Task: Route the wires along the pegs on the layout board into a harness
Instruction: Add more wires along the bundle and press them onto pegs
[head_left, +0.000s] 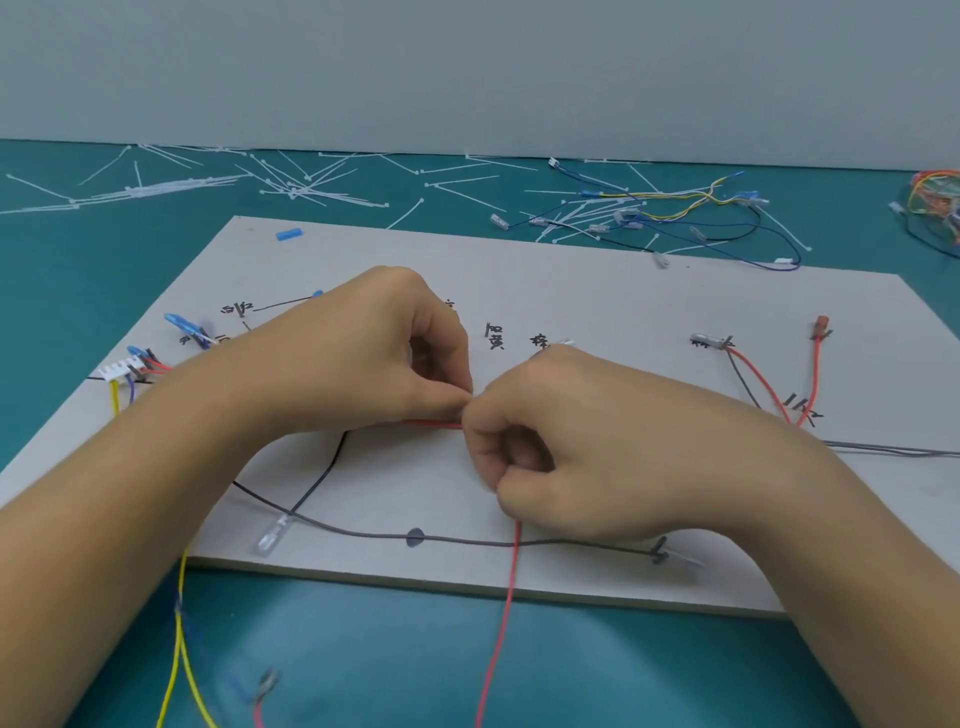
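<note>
A grey layout board (597, 291) with hand-written marks lies on the teal table. My left hand (363, 358) and my right hand (550, 447) meet at the board's middle. Both pinch a red wire (506, 603) where it runs flat on the board; from my right fist it drops off the board's near edge. A grey wire (467, 540) crosses the board's front, and a black wire (324, 478) curves up from it. A white connector (117, 371) with yellow, red and blue leads sits at the left. Two red wires (814, 374) and a grey one stand at pegs on the right.
Several loose white cable ties (291, 187) are scattered across the table behind the board. A bundle of blue, yellow and black wires (675, 218) lies at the back right, with another coloured bundle (935, 202) at the far right edge. Yellow wires (179, 649) hang off the front left.
</note>
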